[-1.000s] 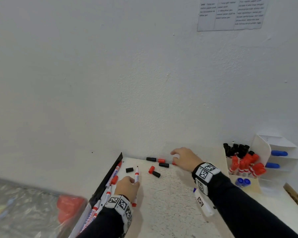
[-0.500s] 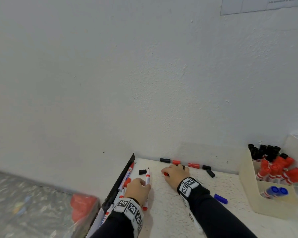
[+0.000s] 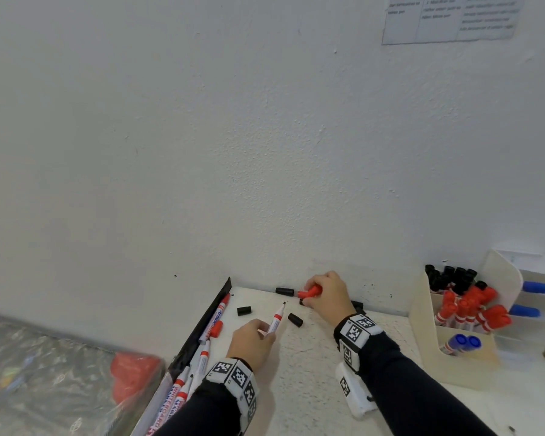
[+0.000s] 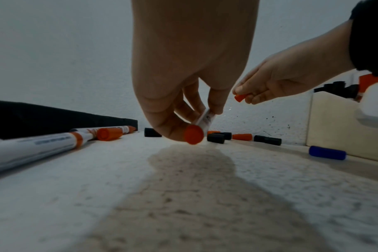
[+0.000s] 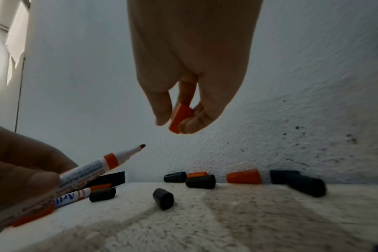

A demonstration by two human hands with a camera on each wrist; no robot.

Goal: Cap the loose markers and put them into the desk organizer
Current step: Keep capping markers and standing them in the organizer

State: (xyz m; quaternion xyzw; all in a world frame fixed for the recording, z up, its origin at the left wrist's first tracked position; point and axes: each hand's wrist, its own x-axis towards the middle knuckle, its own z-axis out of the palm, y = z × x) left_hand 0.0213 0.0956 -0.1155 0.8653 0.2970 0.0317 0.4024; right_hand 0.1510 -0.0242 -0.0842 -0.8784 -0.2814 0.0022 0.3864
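My left hand (image 3: pixel 254 338) grips an uncapped red whiteboard marker (image 3: pixel 276 319), tip pointing up and away; the right wrist view shows the same marker (image 5: pixel 110 162) with its bare tip. My right hand (image 3: pixel 326 295) pinches a red cap (image 3: pixel 310 292) between thumb and fingers, lifted off the table near the wall; that cap (image 5: pixel 180 118) hangs above the loose caps. The cream desk organizer (image 3: pixel 422 325) stands at the right, holding capped black, red and blue markers.
Loose black caps (image 3: pixel 244 310) and red caps (image 5: pixel 243 176) lie along the wall. More uncapped markers (image 3: pixel 216 316) lie at the table's left edge beside a black strip. A blue cap (image 4: pixel 327 152) rests near the organizer.
My right hand has lifted a red cap off the table and raised it toward the wall side. The left hand has tilted its marker rightward toward the cap.
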